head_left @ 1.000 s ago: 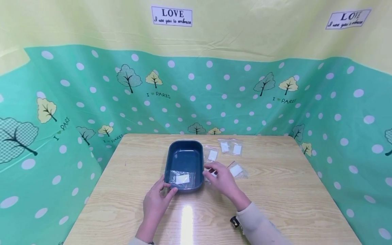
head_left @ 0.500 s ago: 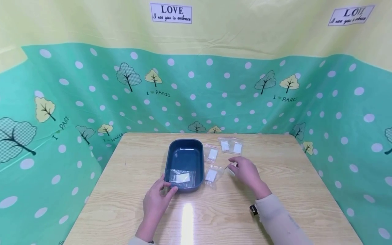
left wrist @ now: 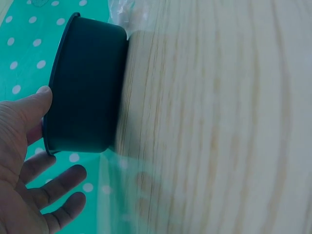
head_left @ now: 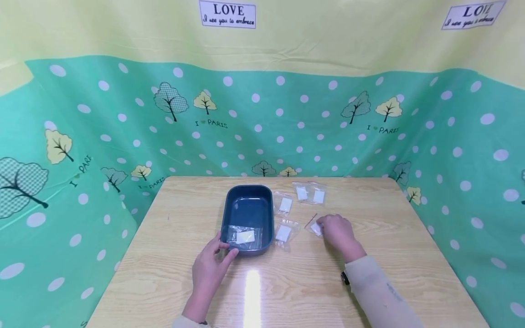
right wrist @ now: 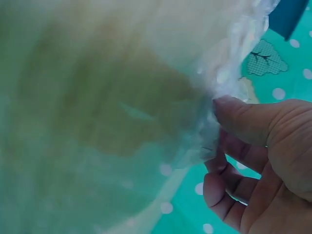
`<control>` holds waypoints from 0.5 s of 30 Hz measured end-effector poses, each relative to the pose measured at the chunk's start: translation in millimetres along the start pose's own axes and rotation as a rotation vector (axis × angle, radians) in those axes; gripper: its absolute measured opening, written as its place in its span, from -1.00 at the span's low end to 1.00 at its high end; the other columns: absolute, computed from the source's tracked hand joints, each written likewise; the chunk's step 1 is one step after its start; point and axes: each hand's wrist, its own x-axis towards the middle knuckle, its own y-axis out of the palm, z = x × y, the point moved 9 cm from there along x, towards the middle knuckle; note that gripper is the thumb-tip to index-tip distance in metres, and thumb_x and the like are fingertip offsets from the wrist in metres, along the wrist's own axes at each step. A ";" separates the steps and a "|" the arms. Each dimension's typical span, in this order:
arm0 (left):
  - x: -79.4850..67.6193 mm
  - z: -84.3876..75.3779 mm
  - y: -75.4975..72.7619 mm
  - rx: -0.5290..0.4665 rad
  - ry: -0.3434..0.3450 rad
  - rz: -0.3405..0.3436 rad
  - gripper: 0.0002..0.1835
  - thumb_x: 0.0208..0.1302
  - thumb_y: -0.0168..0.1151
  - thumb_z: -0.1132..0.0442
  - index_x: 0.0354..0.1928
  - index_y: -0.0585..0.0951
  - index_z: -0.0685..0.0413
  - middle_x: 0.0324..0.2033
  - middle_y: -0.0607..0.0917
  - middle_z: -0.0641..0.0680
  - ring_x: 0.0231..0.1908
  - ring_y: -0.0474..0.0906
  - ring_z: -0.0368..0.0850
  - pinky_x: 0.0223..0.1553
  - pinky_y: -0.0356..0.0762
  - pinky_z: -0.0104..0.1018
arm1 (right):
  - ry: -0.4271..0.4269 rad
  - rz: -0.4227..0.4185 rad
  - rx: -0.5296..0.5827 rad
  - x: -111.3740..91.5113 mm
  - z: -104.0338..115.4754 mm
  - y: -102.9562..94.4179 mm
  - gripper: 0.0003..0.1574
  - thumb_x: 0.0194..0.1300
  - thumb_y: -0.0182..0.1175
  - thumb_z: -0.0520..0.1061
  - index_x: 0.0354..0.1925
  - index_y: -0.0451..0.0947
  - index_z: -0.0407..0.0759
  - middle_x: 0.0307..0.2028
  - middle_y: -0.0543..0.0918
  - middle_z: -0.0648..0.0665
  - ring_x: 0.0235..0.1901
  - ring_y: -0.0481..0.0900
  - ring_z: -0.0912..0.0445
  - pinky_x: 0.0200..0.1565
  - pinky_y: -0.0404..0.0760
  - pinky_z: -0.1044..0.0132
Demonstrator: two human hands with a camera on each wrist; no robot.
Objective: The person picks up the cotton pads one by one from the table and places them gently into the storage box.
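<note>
A dark blue rectangular box (head_left: 248,191) stands on the table, with a small clear zip bag (head_left: 245,237) holding a white piece inside it. At the box's near left corner my left hand (head_left: 210,269) grips the rim, thumb against the outer wall in the left wrist view, the other fingers spread. Over to the right, my right hand (head_left: 338,233) pinches the edge of another clear zip bag (head_left: 315,228) between thumb and fingers; in the right wrist view its plastic (right wrist: 219,83) looks crumpled. My hand hides part of that bag.
Between the box and my right hand lies a zip bag (head_left: 283,233) with a white piece. Another zip bag (head_left: 285,204) lies behind it, and two overlapping zip bags (head_left: 309,194) are farther back. A patterned green cloth (head_left: 262,132) hangs around the wooden table (head_left: 184,214).
My right hand has left the bag beside the box, moved right, and gone from the left side of the farther bag to its right side. The left hand has stayed at the box's corner.
</note>
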 end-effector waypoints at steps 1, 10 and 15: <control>0.0 -0.1 0.0 0.000 -0.001 0.000 -0.65 0.19 0.62 -0.06 -0.14 0.73 -0.04 0.43 0.60 0.15 0.39 0.57 0.30 0.26 0.65 0.23 | 0.009 0.014 -0.002 -0.1 -1.2 1.7 -0.60 0.35 0.39 -0.26 0.14 0.76 -0.12 0.07 0.83 -0.25 -0.05 0.76 -0.16 0.00 0.77 -0.09; -1.9 1.0 0.1 -0.017 -0.012 -0.005 -0.66 0.21 0.61 -0.04 -0.12 0.74 -0.02 0.45 0.59 0.14 0.05 0.80 0.22 0.05 0.75 0.17 | 0.049 0.019 -0.006 0.7 -1.7 6.2 -0.67 0.39 0.37 -0.25 0.09 0.78 -0.13 0.03 0.83 -0.25 -0.01 0.75 -0.15 0.07 0.75 -0.09; -2.5 0.9 0.8 -0.017 -0.009 -0.005 -0.65 0.22 0.61 -0.04 -0.12 0.75 -0.01 0.45 0.59 0.14 0.02 0.81 0.21 0.02 0.76 0.15 | 0.052 0.004 0.009 -0.9 -1.5 7.0 -0.71 0.38 0.39 -0.23 0.06 0.79 -0.13 0.00 0.84 -0.24 0.00 0.76 -0.15 0.09 0.75 -0.09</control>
